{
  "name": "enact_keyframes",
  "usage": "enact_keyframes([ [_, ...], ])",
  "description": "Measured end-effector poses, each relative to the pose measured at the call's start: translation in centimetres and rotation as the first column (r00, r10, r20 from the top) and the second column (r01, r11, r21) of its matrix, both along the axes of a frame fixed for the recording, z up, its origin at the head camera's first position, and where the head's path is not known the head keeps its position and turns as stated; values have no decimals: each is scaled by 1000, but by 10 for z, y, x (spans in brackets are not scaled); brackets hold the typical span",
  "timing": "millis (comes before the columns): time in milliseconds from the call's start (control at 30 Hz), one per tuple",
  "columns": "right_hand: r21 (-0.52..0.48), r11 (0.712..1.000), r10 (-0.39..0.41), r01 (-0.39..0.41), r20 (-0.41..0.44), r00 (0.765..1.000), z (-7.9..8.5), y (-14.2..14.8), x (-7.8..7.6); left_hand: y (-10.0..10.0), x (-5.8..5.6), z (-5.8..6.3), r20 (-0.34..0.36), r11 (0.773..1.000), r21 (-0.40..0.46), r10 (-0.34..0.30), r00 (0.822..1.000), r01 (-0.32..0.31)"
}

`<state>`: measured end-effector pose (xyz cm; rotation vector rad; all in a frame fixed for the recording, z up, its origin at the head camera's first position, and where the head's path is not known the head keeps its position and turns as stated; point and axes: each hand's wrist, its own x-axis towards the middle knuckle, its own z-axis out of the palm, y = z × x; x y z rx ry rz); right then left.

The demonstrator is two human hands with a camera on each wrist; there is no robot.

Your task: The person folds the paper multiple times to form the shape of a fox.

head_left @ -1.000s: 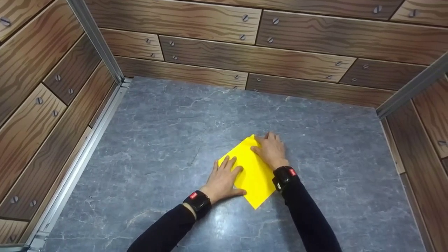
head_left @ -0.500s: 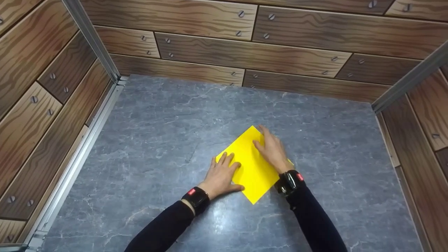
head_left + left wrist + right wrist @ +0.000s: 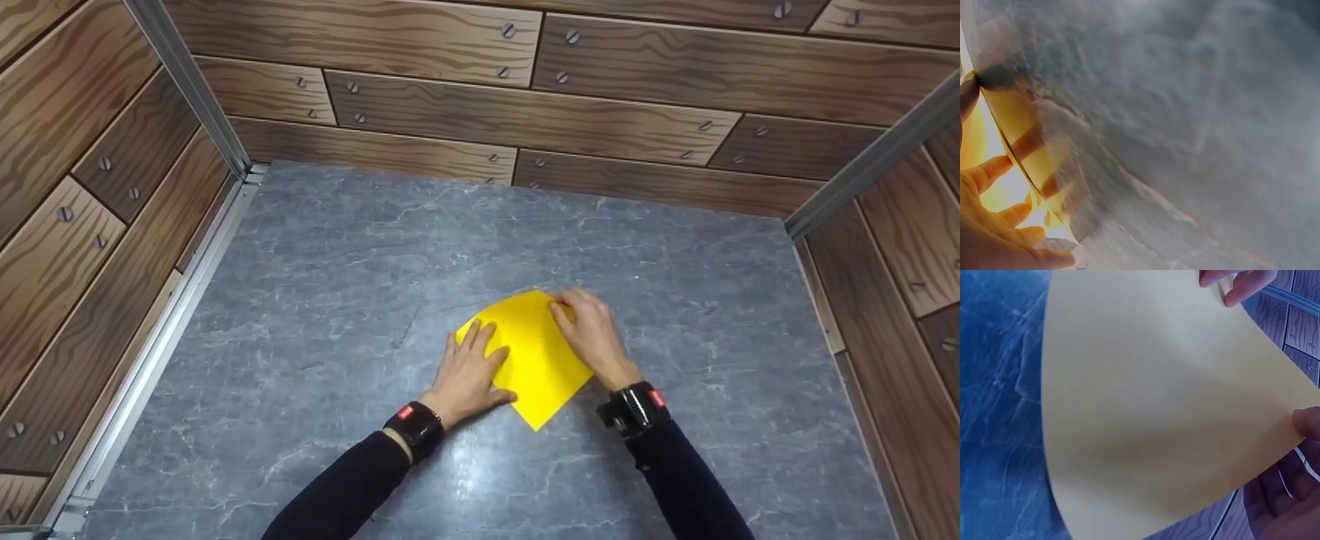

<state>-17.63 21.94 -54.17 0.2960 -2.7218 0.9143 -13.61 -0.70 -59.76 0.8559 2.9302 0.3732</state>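
Observation:
A square yellow sheet of paper [image 3: 529,360] lies turned cornerwise on the grey marbled surface, its far part bowed up. My left hand [image 3: 463,375] rests on its left edge with the fingers spread. Across in the right wrist view, my right hand [image 3: 1289,498] pinches the sheet [image 3: 1140,388], thumb on top and fingers beneath. In the head view that right hand [image 3: 596,334] is at the upper right edge, hiding the right corner. The left wrist view shows the left fingers [image 3: 994,169] along the paper's edge.
The marbled surface [image 3: 360,247] extends around the paper. Wood-patterned panels [image 3: 420,112] stand at the back, left and right. Metal rails [image 3: 191,277] run along the left side and up the corners.
My right hand first extends along the far right edge, then draws back slightly and pinches it. The paper's far side, flat half a second ago, is now bowed. My left hand stays put.

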Motion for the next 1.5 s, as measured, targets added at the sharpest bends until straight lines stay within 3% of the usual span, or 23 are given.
enact_keyframes([
  [167,20,1000,21,-20,-39,999,1,3,5,0,-2,0,-35,1000,-14,-10,999,10],
  [500,-3,996,91,-91,-78,993,0,11,15,-4,-5,-4,-32,1000,9,-17,999,17],
  [700,2,991,134,-134,-72,988,-2,15,21,-9,-6,-3,34,999,14,-42,999,41],
  [867,5,985,173,-173,-20,985,-3,19,28,-16,-6,-3,95,998,14,-57,994,56],
  [1100,36,967,251,-252,21,968,-11,26,37,-21,-7,-2,85,997,-1,-78,993,78],
  [1333,90,935,345,-343,-12,938,-25,31,45,-27,-7,-1,138,993,90,-84,987,72],
  [1500,160,917,368,-365,13,930,-30,32,50,-33,-6,-1,148,993,63,-107,983,99],
])
